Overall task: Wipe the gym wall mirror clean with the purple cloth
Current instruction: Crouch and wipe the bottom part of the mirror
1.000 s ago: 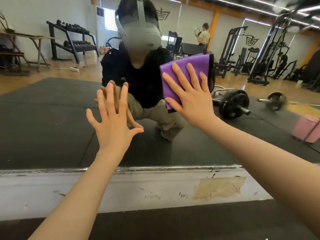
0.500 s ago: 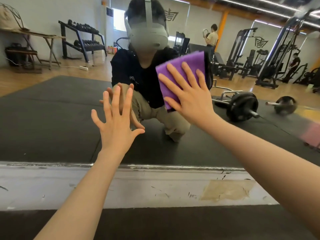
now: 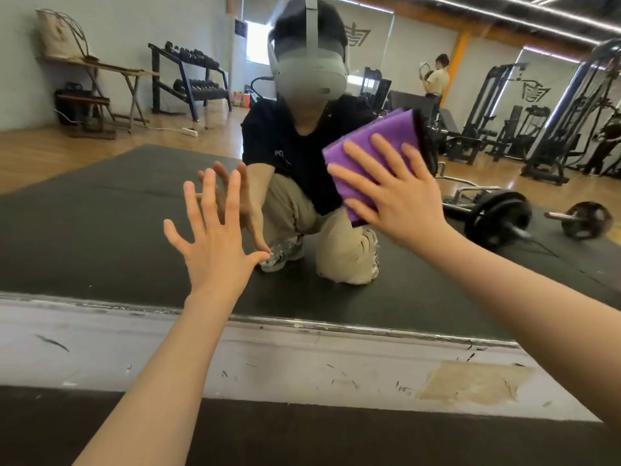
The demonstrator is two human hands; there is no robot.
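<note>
The wall mirror (image 3: pixel 100 213) fills the upper view and reflects me crouching on a black mat. My right hand (image 3: pixel 393 193) lies flat with spread fingers on the folded purple cloth (image 3: pixel 376 132), pressing it against the glass right of centre. My left hand (image 3: pixel 215 243) is spread flat on the mirror lower and to the left, fingers straight, touching its own reflection. The lower half of the cloth is hidden under my right hand.
The mirror's metal bottom edge (image 3: pixel 336 322) runs above a scuffed white wall strip (image 3: pixel 268 364) with a tan patch (image 3: pixel 470 381). Below it is black floor matting (image 3: pixel 302 435). The glass reflects a barbell, a dumbbell rack, weight machines and another person.
My right hand has slid the cloth to the right and slightly down across the glass. The left hand stays planted on the mirror. My head has shifted, moving the view.
</note>
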